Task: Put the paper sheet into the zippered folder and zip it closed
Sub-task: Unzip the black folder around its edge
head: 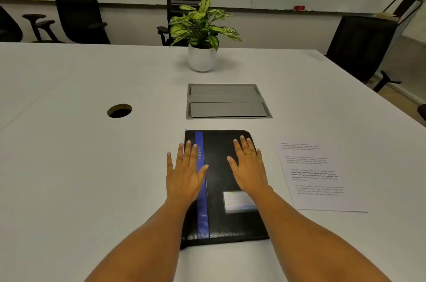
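Note:
A black zippered folder [221, 212] with a blue vertical stripe and a clear label window lies closed on the white table, right in front of me. My left hand [185, 173] rests flat on its left side, fingers spread, partly over the stripe. My right hand [247, 166], wearing a gold ring, lies flat on the folder's upper right part. Neither hand holds anything. The printed paper sheet [315, 178] lies flat on the table just right of the folder, apart from it.
Beyond the folder, a grey cable hatch [228, 101] is set into the table [92, 166], with a round cable hole [119, 110] to its left. A potted plant [202, 58] stands further back. Black office chairs line the far and right table edges.

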### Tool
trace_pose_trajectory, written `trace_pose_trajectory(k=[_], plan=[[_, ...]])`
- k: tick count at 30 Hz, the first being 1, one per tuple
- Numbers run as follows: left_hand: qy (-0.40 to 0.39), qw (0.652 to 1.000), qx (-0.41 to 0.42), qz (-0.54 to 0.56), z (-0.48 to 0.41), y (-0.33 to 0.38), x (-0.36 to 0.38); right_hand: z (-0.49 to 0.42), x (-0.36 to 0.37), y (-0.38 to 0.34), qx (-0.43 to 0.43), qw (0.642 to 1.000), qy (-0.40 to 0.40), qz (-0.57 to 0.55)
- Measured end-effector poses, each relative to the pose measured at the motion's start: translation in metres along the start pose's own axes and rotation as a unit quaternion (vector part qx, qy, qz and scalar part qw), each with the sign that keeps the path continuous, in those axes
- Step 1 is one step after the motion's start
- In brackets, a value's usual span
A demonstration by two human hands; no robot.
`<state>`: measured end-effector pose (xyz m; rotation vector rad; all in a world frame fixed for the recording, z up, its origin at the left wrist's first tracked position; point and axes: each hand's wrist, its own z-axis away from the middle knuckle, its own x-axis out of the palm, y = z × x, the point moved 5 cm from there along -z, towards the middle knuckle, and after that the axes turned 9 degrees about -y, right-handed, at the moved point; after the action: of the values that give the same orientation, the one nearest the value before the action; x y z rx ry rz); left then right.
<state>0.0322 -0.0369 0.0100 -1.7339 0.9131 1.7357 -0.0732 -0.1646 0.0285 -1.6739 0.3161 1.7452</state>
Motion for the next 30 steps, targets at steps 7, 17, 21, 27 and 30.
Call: trace_pose_trajectory(k=[7,17,21,27,30], plan=[[-0.028,0.998,-0.051,0.018,-0.028,-0.008,0.023,-0.043,0.01,0.015,-0.019,0.999,-0.038,0.004],[-0.126,0.982,-0.106,0.087,-0.063,-0.016,0.077,-0.127,0.03,0.022,-0.096,0.988,-0.115,0.031],[-0.154,0.974,-0.137,0.09,-0.079,-0.021,0.091,-0.16,0.041,0.012,-0.14,0.978,-0.148,0.03],[-0.161,0.966,-0.164,0.121,-0.112,-0.031,0.103,-0.207,0.054,-0.018,-0.225,0.955,-0.189,0.049],[-0.155,0.964,-0.171,0.128,-0.121,-0.032,0.107,-0.234,0.057,-0.033,-0.264,0.946,-0.18,0.057]])
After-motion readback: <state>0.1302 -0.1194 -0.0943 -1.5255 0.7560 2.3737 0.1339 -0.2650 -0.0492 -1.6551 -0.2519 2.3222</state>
